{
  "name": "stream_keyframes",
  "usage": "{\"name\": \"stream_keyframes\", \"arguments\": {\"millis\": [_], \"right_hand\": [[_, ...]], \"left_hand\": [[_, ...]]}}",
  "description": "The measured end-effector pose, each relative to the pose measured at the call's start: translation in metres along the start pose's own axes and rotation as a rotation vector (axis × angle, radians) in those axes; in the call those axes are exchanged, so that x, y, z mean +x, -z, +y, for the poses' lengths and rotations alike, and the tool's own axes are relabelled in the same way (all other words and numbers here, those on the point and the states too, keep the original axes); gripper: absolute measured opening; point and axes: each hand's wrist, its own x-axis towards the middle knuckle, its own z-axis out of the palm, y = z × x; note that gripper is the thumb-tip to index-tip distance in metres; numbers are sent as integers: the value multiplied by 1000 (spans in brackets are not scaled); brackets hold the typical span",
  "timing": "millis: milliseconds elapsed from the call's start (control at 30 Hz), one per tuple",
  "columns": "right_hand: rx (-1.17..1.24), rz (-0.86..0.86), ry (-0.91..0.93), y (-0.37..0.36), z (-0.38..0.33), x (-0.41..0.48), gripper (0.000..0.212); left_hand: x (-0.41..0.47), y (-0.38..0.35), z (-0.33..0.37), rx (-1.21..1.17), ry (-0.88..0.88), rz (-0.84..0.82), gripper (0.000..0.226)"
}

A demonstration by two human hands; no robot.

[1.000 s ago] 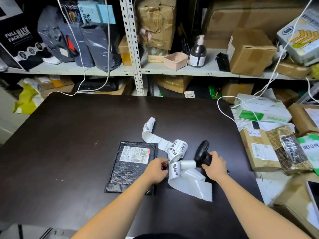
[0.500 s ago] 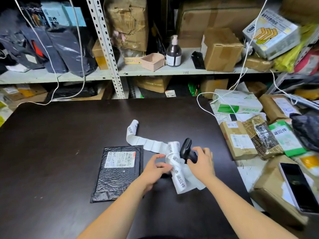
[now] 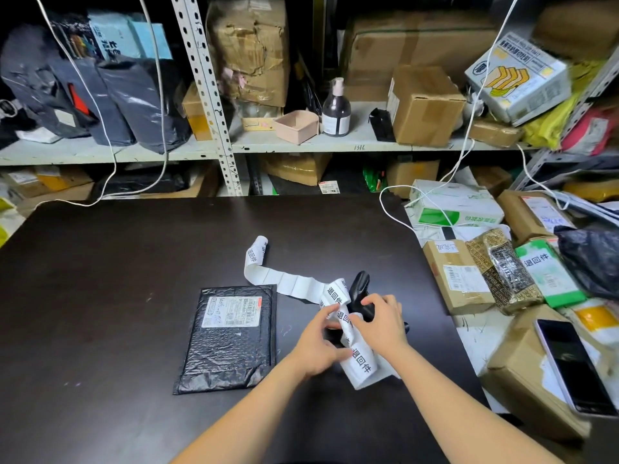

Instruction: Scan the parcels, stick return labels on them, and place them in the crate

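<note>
Both my hands are on the strip (image 3: 359,360) of return labels, at the near right of the desk (image 3: 100,296). My left hand (image 3: 315,346) pinches it between thumb and forefinger. My right hand (image 3: 382,324) curls its fingers over the strip just above that, hard against the scanner (image 3: 360,284) lying behind. I can't tell whether those fingers also touch the scanner.

The next move, as I judge it, is peeling one label free and carrying it to the parcel (image 3: 231,343). What matters for that is that the parcel lies to the left of both hands, flat on the desk. It is just beside my left wrist without touching it, so the left hand is the nearer one and has only a short sideways reach.

The parcel's long axis runs away from me, with the far end leaning a little to the right. Its address label (image 3: 232,311) faces up on the far half, set crosswise. The near half is bare black, and that is where I'd expect a return label to fit without covering the barcode.

The strip runs on a diagonal. Its curled end (image 3: 256,251) sits far and left, past the parcel's far right corner. From there it comes near and right into my hands, and the loose tail hangs below them.
</note>
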Motion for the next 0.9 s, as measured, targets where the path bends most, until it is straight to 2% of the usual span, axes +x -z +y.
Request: {"name": "stream_keyframes", "arguments": {"millis": [133,200,267,367,467,533,600,733,900], "right_hand": [[114,107,58,7,-9,-1,20],[208,160,97,8,-17,-3,31],[287,85,91,8,-29,-7,46],[382,-146,72,6,-46,-13,59],[552,-221,32,0,-56,-15,45],[627,-245,39,-2,-58,-15,23],[643,-268,78,-2,-59,-15,12],[626,-303,155,0,-63,-16,16],[570,-350,202,5,-67,-17,22]], "left_hand": [[5,14,10,-161,28,207,67],[10,24,19,-248,8,337,60],[14,32,28,-321,-44,445,52],[15,41,37,-370,-125,552,39],[12,44,39,-379,-143,637,28],[9,47,38,-266,-168,629,22],[6,51,34,-35,-254,559,16],[2,62,32,422,-451,389,16],[2,68,36,597,-467,313,9]]}}
